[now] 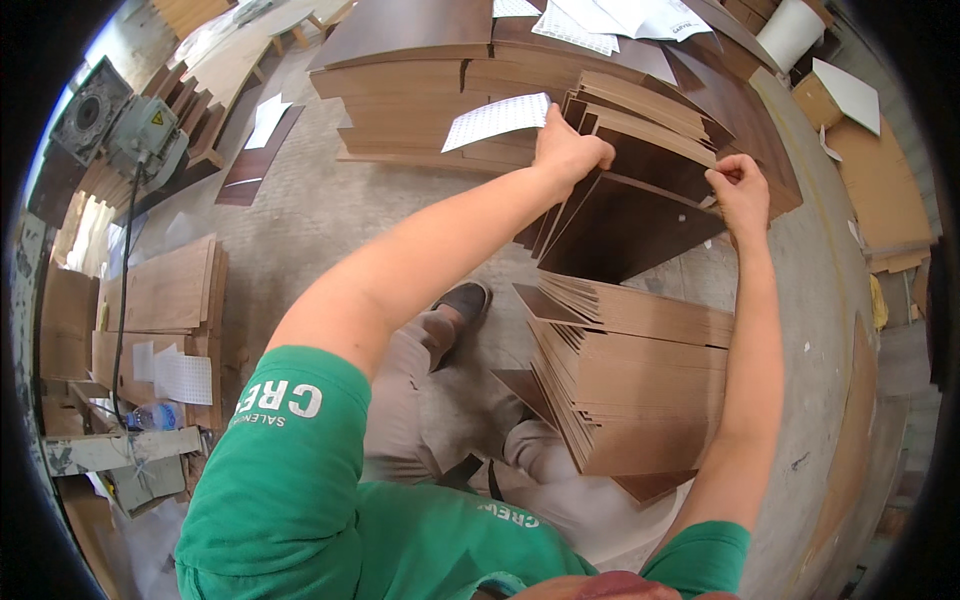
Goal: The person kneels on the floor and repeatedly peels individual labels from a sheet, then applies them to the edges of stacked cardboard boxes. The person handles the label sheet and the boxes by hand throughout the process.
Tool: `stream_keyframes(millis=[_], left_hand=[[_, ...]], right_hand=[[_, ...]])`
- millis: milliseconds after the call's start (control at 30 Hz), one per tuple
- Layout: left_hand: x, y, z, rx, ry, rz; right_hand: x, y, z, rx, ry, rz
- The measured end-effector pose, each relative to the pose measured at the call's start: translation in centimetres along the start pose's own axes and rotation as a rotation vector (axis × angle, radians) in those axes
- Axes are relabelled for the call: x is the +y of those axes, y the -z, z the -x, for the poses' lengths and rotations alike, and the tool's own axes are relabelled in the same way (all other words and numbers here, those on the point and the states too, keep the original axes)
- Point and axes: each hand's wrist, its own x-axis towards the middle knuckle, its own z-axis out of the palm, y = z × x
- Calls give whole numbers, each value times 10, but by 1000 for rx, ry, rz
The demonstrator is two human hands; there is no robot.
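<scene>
My left hand (570, 152) pinches the corner of a white sheet (497, 121) printed with rows of small marks, and its thumb side rests near the upper edges of upright dark brown boards (655, 160). My right hand (740, 195) is closed at thumb and forefinger beside the right-hand corner of these boards; anything between its fingertips is too small to make out. A dark board (625, 228) leans at the near side of the row, showing a small white spot near its right edge. Closer to my legs stands a stack of brown boards (650, 400), fanned at its left.
Behind my hands rises a tall stack of brown panels (410, 110) with loose papers (625, 20) on top. A grey motor unit (145, 140) with a hanging cable stands at left, above more stacked boards (155, 290). Cardboard (880, 190) lies at right.
</scene>
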Motion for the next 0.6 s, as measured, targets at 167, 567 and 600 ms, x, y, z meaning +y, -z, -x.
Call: stream_keyframes(millis=[167, 567, 600], left_hand=[[-8, -5, -16, 271, 1, -171], [-9, -21, -19, 375, -31, -225], [-9, -20, -18, 378, -36, -215]], right_hand=[[-12, -34, 9, -80, 157, 161], [3, -41, -3, 9, 377, 720], [1, -34, -3, 55, 334, 758]])
